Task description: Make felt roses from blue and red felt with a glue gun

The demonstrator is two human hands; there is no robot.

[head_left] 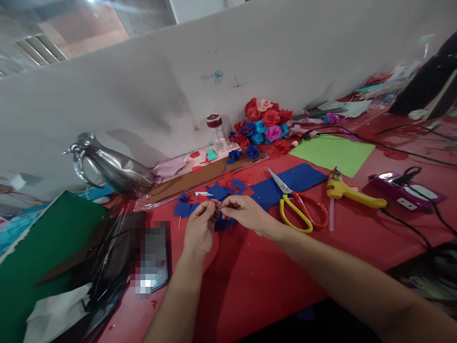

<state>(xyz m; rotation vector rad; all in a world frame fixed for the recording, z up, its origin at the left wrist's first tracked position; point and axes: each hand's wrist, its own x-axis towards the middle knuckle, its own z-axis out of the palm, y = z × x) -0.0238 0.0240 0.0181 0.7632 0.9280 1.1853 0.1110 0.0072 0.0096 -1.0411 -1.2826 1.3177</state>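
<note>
My left hand (203,224) and my right hand (240,212) meet over the red table, fingertips pinched close together. Between them is something small and thin that I cannot make out. Blue paper pieces (219,190) and red scraps (225,179) lie just behind and under my fingers. Right of my hands, a folded blue paper strip (303,177) lies under the blades of scissors (285,188) with one yellow and one red handle. A thin white stick (179,222) rests left of my left hand.
A yellow glue gun (352,191) and a purple power socket (407,190) with black cords lie right. Behind are paper roses (267,119), a glass jar (218,133), green paper (335,151) and a brown board (178,182). A metal jug (110,164) and a phone (152,257) are left.
</note>
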